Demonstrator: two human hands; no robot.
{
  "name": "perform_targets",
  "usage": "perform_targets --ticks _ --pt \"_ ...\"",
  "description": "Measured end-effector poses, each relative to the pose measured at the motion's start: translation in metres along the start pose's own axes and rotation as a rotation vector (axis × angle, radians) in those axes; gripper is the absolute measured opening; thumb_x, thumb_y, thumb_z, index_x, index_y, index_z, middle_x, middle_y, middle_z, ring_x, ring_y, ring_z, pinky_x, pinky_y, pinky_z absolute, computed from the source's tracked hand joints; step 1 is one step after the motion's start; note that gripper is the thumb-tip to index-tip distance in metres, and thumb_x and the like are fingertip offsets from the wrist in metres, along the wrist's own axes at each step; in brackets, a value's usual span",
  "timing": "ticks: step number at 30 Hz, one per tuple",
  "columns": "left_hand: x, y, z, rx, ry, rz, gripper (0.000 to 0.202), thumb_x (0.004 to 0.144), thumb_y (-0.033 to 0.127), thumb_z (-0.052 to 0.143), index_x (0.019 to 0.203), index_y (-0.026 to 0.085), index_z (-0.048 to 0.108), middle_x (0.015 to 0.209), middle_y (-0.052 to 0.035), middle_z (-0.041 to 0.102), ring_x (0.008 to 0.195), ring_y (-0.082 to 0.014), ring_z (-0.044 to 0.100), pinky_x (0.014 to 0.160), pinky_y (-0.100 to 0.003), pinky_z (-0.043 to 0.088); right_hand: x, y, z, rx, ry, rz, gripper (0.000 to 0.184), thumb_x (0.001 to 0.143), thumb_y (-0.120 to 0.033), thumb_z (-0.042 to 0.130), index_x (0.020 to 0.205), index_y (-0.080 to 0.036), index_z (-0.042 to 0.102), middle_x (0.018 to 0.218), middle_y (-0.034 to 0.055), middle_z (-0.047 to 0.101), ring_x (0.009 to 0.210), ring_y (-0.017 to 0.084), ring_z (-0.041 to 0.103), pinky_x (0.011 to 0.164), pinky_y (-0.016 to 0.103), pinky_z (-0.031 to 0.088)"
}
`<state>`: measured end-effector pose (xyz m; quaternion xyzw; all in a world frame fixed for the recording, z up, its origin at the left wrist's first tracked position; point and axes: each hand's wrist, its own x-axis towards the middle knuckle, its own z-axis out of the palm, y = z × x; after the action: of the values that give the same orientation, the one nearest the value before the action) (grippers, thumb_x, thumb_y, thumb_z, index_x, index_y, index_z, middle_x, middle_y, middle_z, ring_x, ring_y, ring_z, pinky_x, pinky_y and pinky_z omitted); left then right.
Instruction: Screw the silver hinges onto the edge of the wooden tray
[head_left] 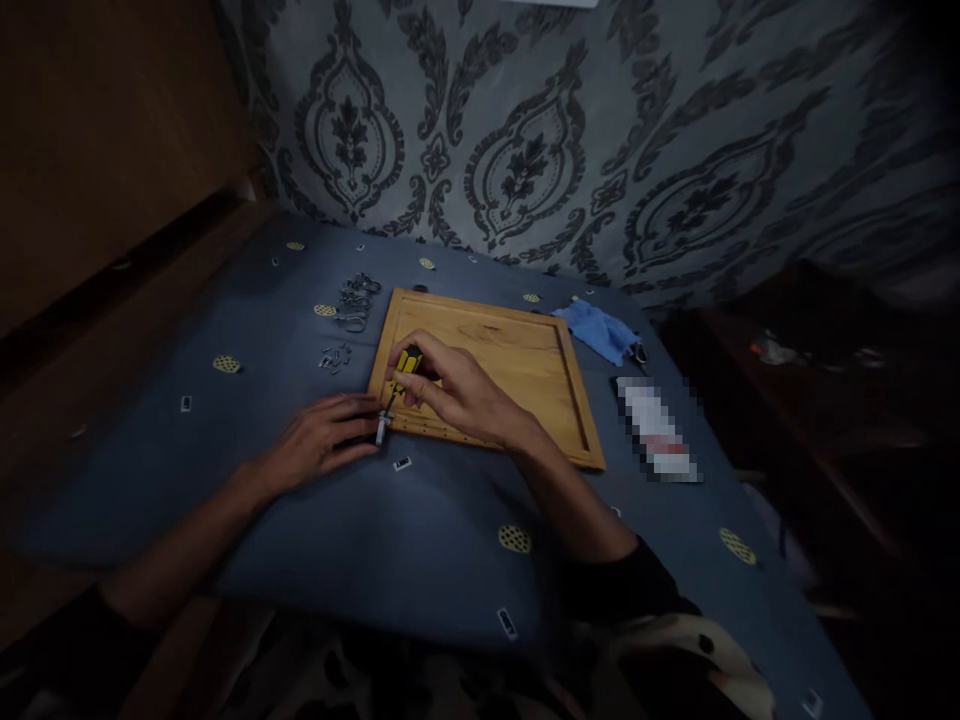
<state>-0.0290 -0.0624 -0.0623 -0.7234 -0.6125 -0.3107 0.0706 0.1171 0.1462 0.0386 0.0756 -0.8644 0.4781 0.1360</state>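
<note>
rectangular golden-brown wooden panel with a raised border (517,350) lies flat on the bed-like surface under a grey-blue sheet printed with yellow dotted ovals (300,560), at the middle of the view; nearest, at the bottom edge, is a cream garment with dark spots (690,650), with black sleeves at both forearms; the left hand (322,437) rests low on the sheet with its fingers stretched out, their tips at a small silvery metal fitting (382,428) on the panel's near left corner; whether they pinch it i cannot tell; the right hand (465,390), above the panel, is closed around a screwdriver with a yellow-and-black handle (407,366), tilted, its shaft pointing down to the fitting; small dark dots run along the panel's near edge; to the right of the panel lies a flat, pixelated white item (656,428); left of the panel are a scatter of tiny metal pieces (335,358) and, just beyond, a cluster of dark metal loops (357,302); a crumpled bright-blue cloth (600,330) lies by the panel's far right corner; behind everything stands a grey wall with dark ornate medallions (525,170).
</note>
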Motion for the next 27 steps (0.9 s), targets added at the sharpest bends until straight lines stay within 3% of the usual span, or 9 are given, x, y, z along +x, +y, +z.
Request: perform_targets --ticks 10,15,17,27 --pt "-0.003 -0.0001 0.0014 -0.013 -0.01 -0.024 0.031 0.109 0.041 0.059 0.129 0.023 0.073 0.137 -0.0109 0.074 0.13 -0.0264 0.07 0.107 -0.046 0.061 0.001 0.0026 0.0002 0.002 0.0 -0.008 0.022 0.107 -0.043 0.056 0.11 -0.021 0.055 0.088 0.0004 0.063 0.078 0.015 0.062 0.069 0.028 0.047" --pt "-0.0025 -0.0003 0.0002 -0.017 -0.015 -0.025 0.032 0.108 0.041 0.06 0.131 0.023 0.073 0.137 -0.0112 0.074 0.129 -0.0274 0.071 0.106 -0.047 0.062 0.0005 0.0005 -0.0012 0.134 0.268 -0.011 0.029 0.105 -0.051 0.06 0.108 -0.022 0.053 0.085 -0.0027 0.06 0.067 0.011 0.065 0.062 0.026 0.05" --pt "-0.0024 -0.0006 0.0002 -0.025 -0.021 -0.027 0.032 0.108 0.041 0.062 0.132 0.024 0.073 0.138 -0.011 0.074 0.129 -0.0273 0.071 0.107 -0.047 0.062 -0.0004 -0.0023 -0.004 0.167 0.307 -0.008 0.032 0.104 -0.054 0.062 0.107 -0.023 0.052 0.087 -0.0029 0.061 0.064 0.01 0.065 0.061 0.025 0.051" --pt "-0.0011 0.0007 -0.0016 -0.007 -0.027 -0.014 0.032 0.109 0.041 0.058 0.127 0.02 0.074 0.137 -0.0125 0.074 0.129 -0.0272 0.071 0.107 -0.046 0.062 -0.0037 -0.001 0.0009 0.068 0.183 0.02 0.029 0.105 -0.05 0.061 0.103 -0.022 0.052 0.076 -0.0037 0.058 0.067 0.014 0.065 0.061 0.028 0.048"
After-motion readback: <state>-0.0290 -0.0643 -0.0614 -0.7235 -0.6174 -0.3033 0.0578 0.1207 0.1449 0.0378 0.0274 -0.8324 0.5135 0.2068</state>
